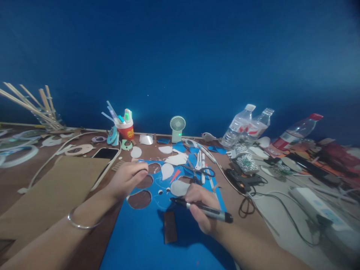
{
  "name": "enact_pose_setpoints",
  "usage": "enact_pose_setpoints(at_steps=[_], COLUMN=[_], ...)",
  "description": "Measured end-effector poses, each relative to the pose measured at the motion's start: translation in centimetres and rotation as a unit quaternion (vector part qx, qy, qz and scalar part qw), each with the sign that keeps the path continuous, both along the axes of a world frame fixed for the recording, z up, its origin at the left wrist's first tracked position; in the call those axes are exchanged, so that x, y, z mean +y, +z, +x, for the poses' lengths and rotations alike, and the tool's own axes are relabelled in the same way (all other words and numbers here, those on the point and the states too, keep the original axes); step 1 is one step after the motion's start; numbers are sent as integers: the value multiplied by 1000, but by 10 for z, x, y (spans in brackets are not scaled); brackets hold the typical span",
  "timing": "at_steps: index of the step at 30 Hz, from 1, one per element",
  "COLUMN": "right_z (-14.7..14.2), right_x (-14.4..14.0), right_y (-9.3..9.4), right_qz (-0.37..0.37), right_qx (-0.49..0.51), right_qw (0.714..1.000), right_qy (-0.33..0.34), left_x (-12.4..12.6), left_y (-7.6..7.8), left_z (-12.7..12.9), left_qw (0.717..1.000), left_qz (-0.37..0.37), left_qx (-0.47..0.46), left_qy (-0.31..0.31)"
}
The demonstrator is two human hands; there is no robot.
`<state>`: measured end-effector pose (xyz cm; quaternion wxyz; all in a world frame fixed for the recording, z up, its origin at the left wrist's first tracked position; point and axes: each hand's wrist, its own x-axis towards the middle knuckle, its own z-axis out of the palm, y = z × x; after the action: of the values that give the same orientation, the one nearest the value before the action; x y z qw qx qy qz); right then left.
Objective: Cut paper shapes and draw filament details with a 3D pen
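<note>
My right hand (204,206) is closed round a black-and-grey marker pen (209,211). The pen's dark tip points left, low over a blue sheet (140,232) with several oval holes cut out of it. My left hand (129,179), fingers curled, rests at the sheet's upper left edge beside the holes; whether it holds anything is hidden. Between the hands lie a white petal-shaped cutout (167,171), a small red triangle (175,176) and two small eye-like dots. A grey oval piece (179,188) touches the area by my right fingers. Faint curved lines show on the sheet near the pen tip.
Scissors (201,171) and white pens lie at the sheet's upper right. Behind stand a small fan (177,127) and a red cup of pens (126,130). Plastic bottles (237,125), cables and a power strip (320,208) are right; brown cardboard (56,195) and a phone (106,153) left.
</note>
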<state>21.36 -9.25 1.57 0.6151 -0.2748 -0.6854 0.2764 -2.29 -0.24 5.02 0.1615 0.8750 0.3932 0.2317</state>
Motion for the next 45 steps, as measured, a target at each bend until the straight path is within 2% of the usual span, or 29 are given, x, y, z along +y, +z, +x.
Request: enact_pose_setpoints(at_steps=[1,2,4,7,9,12,14,18,20,25,28,32,37,38,40,43,45], right_z=[0,0,0,1,1,-1,-2,-2,-2,-3,-3,-1,-2,-3,-6,-9,-10], right_x=[-1,-1,0,3,5,9,12,22,24,19,17,17,13,11,9,8,7], right_y=[-3,-6,-13,-18,-18,-15,-13,-13,-12,-10,-10,-11,-8,-7,-4,1,2], right_qz=[-43,-86,-151,-199,-222,-238,-250,-288,-301,-313,-310,-305,-358,-366,-379,-377,-369], right_qx=[2,16,75,146,163,191,227,301,307,275,268,239,143,113,48,-56,-114], right_qw=[999,996,984,962,950,937,926,892,885,897,899,908,922,923,924,924,922], right_qy=[-7,-20,-57,-115,-144,-170,-168,-177,-179,-150,-155,-160,-50,-36,-23,-21,-26], left_x=[-1,-4,-13,-28,-35,-40,-41,-43,-42,-38,-37,-34,-32,-35,-48,-74,-88], left_y=[1,1,-3,-9,-8,1,6,4,0,-7,-3,1,-13,-16,-19,-15,-12], left_z=[1,5,16,31,34,33,34,37,38,36,35,36,33,32,28,23,23], left_qw=[999,998,998,997,993,973,958,953,955,962,967,979,997,997,990,951,940], left_qz=[7,20,46,28,-7,-66,-100,-135,-132,-124,-115,-101,-28,-7,44,142,183], left_qx=[7,22,38,72,73,48,42,69,77,70,48,38,44,60,105,134,126], left_qy=[39,47,11,-30,-89,-218,-265,-262,-253,-234,-222,-172,-50,-42,-87,-239,-258])
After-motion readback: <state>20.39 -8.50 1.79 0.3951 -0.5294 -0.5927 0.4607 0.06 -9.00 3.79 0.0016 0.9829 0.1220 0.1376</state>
